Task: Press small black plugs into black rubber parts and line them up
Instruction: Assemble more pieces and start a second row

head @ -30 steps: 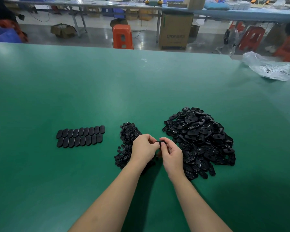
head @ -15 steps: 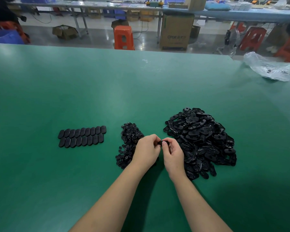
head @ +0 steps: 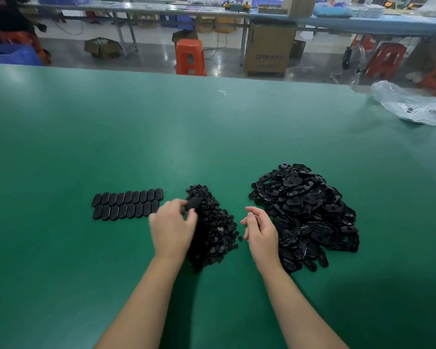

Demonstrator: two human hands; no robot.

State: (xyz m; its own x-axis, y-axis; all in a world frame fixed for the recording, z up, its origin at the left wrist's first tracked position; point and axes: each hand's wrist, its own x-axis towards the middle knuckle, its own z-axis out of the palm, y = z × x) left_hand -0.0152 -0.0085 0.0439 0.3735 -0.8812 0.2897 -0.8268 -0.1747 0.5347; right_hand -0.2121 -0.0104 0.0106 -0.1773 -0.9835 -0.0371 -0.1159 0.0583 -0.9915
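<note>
Green matting is covering the desk (head: 212, 127), and the plug pile (head: 213, 233) at its near middle is being taken as the landmark. Just left of the pile, a single black rubber part (head: 192, 204) is being pinched between thumb and fingertips of the left hand (head: 173, 226), lifted over the pile's far left edge; the part is blurred, so its details cannot be told. Further left of the pile, finished parts are being kept in two neat rows (head: 127, 204), lying flat and touching side by side. Just right of the pile, the right hand (head: 259, 229) is being held loosely curled, palm turned inward, with nothing in it. Beyond that hand, right of the pile, a larger heap of loose rubber parts (head: 305, 215) is being kept. Far right of the pile, at the desk's far edge, a crumpled clear plastic bag (head: 410, 104) is lying.
</note>
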